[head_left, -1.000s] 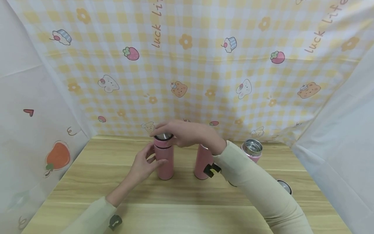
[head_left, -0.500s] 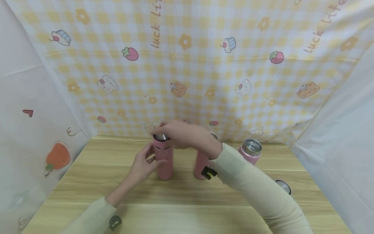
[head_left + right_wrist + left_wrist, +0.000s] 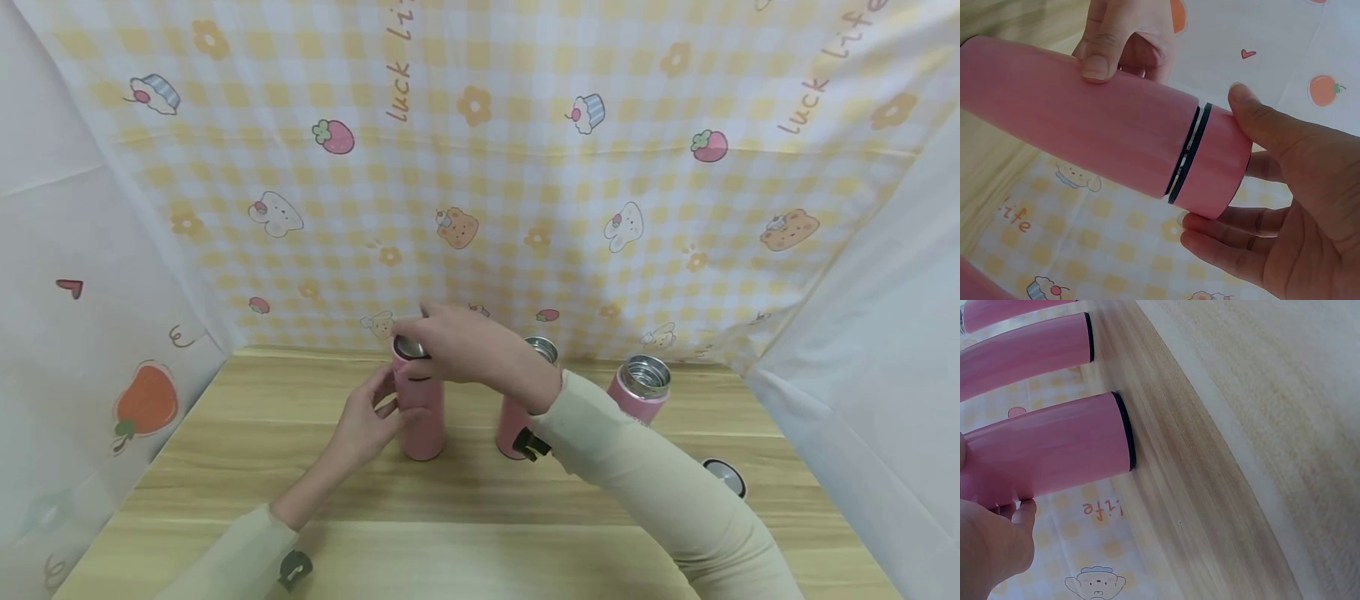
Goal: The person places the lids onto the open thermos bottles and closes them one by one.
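Observation:
In the head view my left hand [image 3: 367, 427] grips the body of a pink thermos bottle [image 3: 424, 421] that stands upright on the wooden table. Thumb and fingers go round its middle, as the right wrist view also shows. My right hand [image 3: 474, 346] reaches over from the right and holds the bottle's pink lid [image 3: 1217, 164], thumb on one side and fingers on the other. A thin gap with a silvery band shows between lid and body. The lid's metal top [image 3: 410, 348] is partly covered by the fingers.
A second pink bottle [image 3: 513, 417], its mouth uncovered, stands behind my right wrist. Farther right is another lidless pink bottle [image 3: 636, 404], partly hidden by the sleeve. A loose lid [image 3: 725, 477] lies on the table [image 3: 525, 558] near the right edge. Patterned cloth [image 3: 517, 183] hangs behind.
My right hand has turned on the lid, and its wrist has shifted slightly left and down, uncovering the second bottle's mouth. The left hand keeps its grip on the bottle.

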Tool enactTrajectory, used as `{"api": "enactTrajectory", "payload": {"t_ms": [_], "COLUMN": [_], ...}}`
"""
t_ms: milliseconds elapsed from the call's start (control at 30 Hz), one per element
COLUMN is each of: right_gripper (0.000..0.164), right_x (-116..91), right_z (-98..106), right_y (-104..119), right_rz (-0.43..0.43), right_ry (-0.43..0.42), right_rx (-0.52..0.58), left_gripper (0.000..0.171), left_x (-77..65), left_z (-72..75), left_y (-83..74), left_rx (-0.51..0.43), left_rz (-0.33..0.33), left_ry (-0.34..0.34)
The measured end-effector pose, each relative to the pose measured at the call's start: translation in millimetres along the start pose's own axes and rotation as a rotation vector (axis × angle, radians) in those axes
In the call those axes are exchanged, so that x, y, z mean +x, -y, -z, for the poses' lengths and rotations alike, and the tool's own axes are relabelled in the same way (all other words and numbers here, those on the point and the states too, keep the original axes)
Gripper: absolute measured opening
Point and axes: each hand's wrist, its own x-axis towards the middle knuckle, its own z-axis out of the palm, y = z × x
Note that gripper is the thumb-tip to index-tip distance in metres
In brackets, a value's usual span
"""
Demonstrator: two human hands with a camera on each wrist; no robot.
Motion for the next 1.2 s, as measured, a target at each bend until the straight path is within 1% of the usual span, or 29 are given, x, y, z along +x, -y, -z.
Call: {"api": "enactTrajectory", "payload": {"t_ms": [67,133,233,300,400,500,600,733,933,1200], "right_gripper": [0.043,0.057,0.073,0.074,0.066,0.062,0.059,0.056,0.052,0.053], "right_x": [0,0,-1,-3,-3,-4,-5,-5,-5,-4], "right_z": [-1,-1,-3,-3,-2,0,1,2,3,3], "right_y": [-1,-4,-11,-17,-23,-26,-26,-23,-17,-12], "right_rz": [-0.006,0.000,0.054,0.116,0.211,0.247,0.238,0.220,0.155,0.100], "right_ry": [0.002,0.007,0.004,0.004,0.023,0.065,0.089,0.083,0.093,0.083], "right_rx": [-0.008,0.003,0.077,0.152,0.246,0.283,0.288,0.284,0.272,0.196], "left_gripper": [0.072,0.071,0.069,0.068,0.069,0.070,0.069,0.068,0.069,0.073], "left_x": [0.3,0.5,0.8,0.8,0.1,-0.1,-0.1,0.2,-0.1,0.2], "left_z": [0.1,0.2,0.3,0.2,0.0,0.0,-0.1,-0.4,-0.3,-0.3], "left_y": [0.1,0.4,1.2,1.3,0.7,0.5,0.6,1.2,1.1,0.8], "left_rx": [-0.002,-0.009,-0.012,-0.008,0.006,0.017,0.015,0.010,0.013,0.011], "left_rz": [0.001,0.001,-0.002,-0.002,0.007,0.015,0.018,0.009,0.010,0.014], "left_ry": [0.001,0.004,0.007,0.007,-0.002,-0.012,-0.017,-0.014,-0.015,-0.008]}}
